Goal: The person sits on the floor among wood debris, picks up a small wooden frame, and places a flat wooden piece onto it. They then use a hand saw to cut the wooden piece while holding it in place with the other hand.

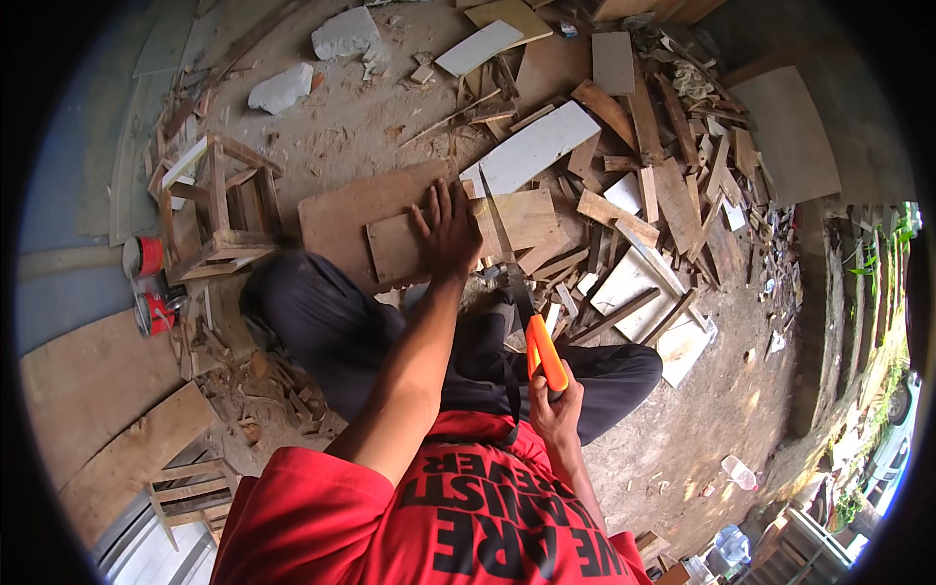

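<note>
My right hand is wrapped round the orange handle of a handsaw. The saw's narrow blade runs away from me and lies across a plywood board, to the right of my other hand. Pressed flat on that board with fingers spread is my left hand. Under the board's left part lies a larger brown wooden panel. Whether the blade has cut into the wood I cannot tell. My legs in dark trousers are folded on both sides of the work.
Scrap wood is heaped at the right, with a white board just beyond the saw tip. A small wooden frame and red cans stand at the left. Pale broken blocks lie at the far left.
</note>
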Motion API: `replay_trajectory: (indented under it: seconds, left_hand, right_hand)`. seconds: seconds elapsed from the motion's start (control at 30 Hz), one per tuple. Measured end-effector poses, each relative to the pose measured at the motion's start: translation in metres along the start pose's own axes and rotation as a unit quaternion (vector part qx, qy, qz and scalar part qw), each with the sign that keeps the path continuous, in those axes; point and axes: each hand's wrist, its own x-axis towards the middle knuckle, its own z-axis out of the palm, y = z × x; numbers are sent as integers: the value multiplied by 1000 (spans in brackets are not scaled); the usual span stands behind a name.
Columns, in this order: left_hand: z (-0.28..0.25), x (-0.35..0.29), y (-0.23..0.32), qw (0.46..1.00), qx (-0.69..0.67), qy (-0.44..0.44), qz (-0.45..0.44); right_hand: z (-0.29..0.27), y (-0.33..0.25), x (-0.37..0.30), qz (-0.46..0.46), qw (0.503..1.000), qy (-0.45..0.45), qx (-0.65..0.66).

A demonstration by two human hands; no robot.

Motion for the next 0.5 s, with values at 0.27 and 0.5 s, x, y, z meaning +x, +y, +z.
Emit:
replay_trajectory:
  seconds: [0.27, 0.5]
  left_hand:
    - [1, -1, -2, 1000, 6, -3, -3]
    - [1, -1, 0, 1000, 1, -1, 0]
  right_hand:
    - [-1, 0, -1, 12, 1000, -17, -10]
    - [8, 11, 9, 25, 999, -23, 8]
